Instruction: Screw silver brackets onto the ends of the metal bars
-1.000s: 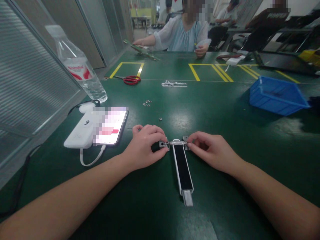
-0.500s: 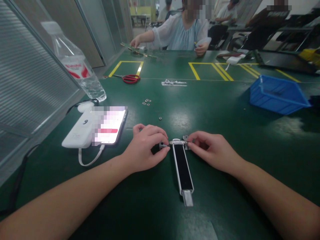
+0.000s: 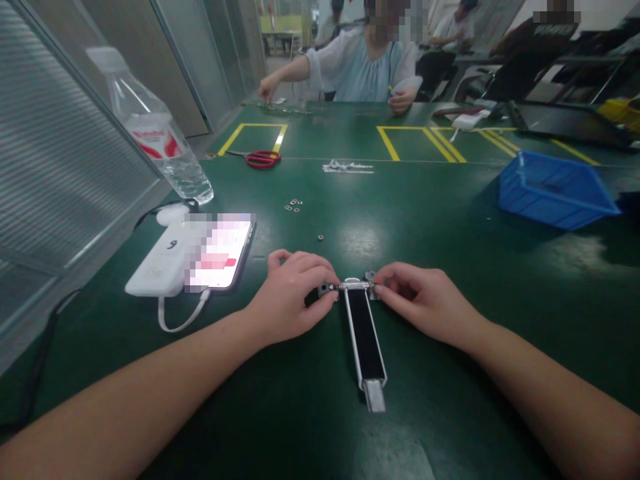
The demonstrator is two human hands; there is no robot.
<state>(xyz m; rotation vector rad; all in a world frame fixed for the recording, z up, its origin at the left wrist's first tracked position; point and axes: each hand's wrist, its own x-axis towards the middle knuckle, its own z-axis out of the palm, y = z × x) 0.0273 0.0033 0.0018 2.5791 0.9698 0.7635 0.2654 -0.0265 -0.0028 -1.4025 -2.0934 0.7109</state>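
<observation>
A long metal rail with a black face [image 3: 367, 340] lies on the green table [image 3: 450, 267], pointing toward me. My left hand [image 3: 290, 293] pinches a small metal fitting [image 3: 326, 289] at the left of the rail's far end. My right hand [image 3: 423, 300] pinches the small metal piece [image 3: 371, 277] at the right of that same end. Both hands rest on the table with fingers curled in.
A phone [image 3: 220, 252] lies on a white power bank [image 3: 163, 261] at left, beside a water bottle [image 3: 153, 130]. Small nuts [image 3: 294, 205], red scissors [image 3: 263, 159] and a blue bin [image 3: 555, 190] sit farther off. A person [image 3: 365, 63] works across the table.
My hands and the rail have hardly moved; my left fingers shifted slightly on the fitting. The person across the table has lowered a long board flat onto the table.
</observation>
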